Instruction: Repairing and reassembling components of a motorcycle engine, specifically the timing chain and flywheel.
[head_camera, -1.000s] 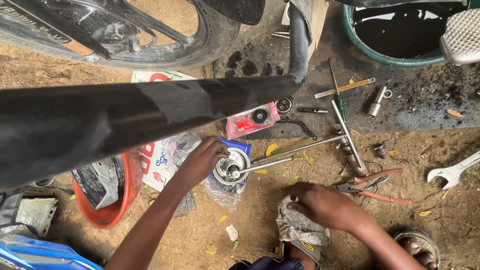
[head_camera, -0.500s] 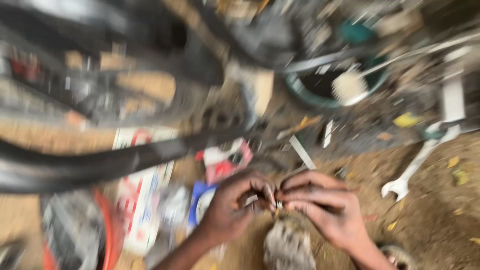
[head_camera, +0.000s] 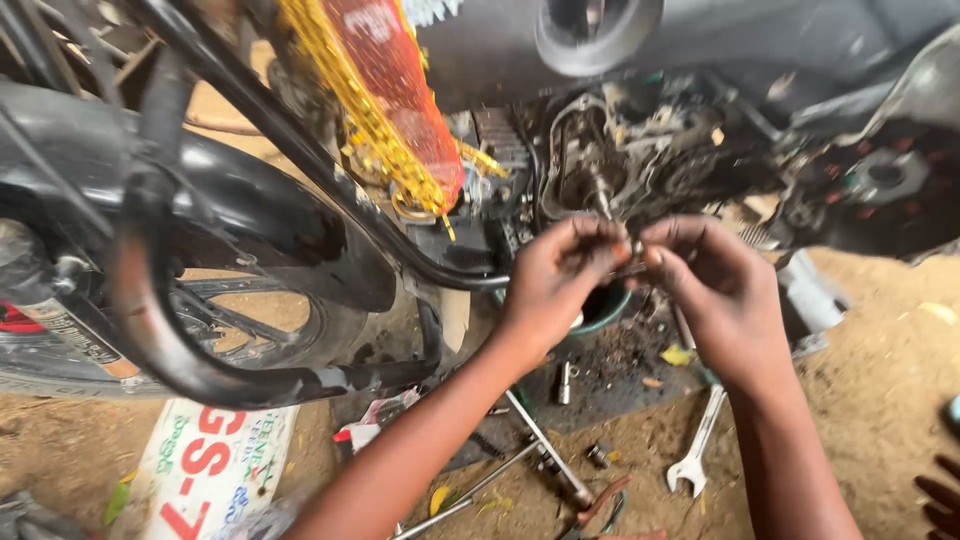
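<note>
Both hands are pinching one small part between them, the left hand (head_camera: 555, 275) and right hand (head_camera: 710, 285) meeting fingertip to fingertip just below the open engine (head_camera: 600, 165).

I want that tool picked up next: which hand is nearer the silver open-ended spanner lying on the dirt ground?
Right. The right hand is raised directly above the silver open-ended spanner; the left hand is also raised, up and off to the spanner's left, farther away.
</note>
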